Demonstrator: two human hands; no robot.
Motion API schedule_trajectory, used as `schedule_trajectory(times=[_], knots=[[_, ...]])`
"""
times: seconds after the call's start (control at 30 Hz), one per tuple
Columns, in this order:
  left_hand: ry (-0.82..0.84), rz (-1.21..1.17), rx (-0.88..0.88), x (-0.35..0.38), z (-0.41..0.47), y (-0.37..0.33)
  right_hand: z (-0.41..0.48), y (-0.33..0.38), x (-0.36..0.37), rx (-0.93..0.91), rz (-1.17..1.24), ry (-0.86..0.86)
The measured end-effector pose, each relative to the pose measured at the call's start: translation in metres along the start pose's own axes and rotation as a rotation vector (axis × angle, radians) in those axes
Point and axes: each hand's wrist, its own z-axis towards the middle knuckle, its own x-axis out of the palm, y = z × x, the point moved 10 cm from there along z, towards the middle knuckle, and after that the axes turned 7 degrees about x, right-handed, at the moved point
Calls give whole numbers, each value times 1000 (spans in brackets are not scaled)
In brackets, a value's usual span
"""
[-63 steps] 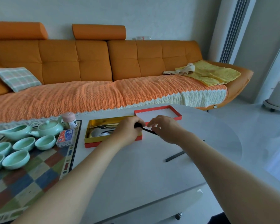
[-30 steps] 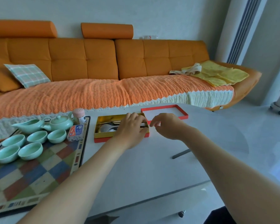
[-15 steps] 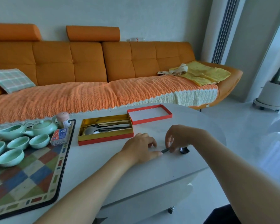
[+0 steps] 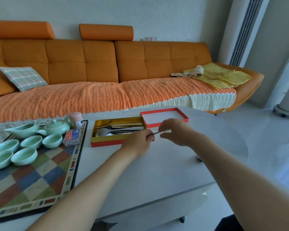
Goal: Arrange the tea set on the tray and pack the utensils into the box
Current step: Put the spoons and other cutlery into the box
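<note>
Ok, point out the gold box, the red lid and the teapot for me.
gold box (image 4: 107,139), head view, on its front gold wall.
red lid (image 4: 162,116), head view, on its white inner face.
teapot (image 4: 57,126), head view, on its green body.

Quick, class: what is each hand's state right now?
Left hand: grips one end of the thin dark utensil.
Right hand: pinches its other end, though the view is blurred.
</note>
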Motion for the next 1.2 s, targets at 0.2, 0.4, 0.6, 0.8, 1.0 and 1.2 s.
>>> schedule_trajectory(times=[0.2, 0.4, 0.6, 0.8, 1.0, 1.2], knots=[[-178, -210, -184, -47, -5, 46, 15, 19, -20, 211, 319, -247], [-143, 103, -67, -73, -8, 46, 31, 69, 27, 209, 828, 18], [-250, 138, -77, -104, -13, 78, 59, 90, 38, 230, 834, -45], [-480, 241, 225, -132, -17, 86, 82, 115, 55, 18, 169, -65], [-75, 300, 95, -81, -11, 116, 89, 117, 74, -17, -88, -78], [-29, 351, 56, -80, -10, 116, 77, 119, 71, -53, -98, -10]])
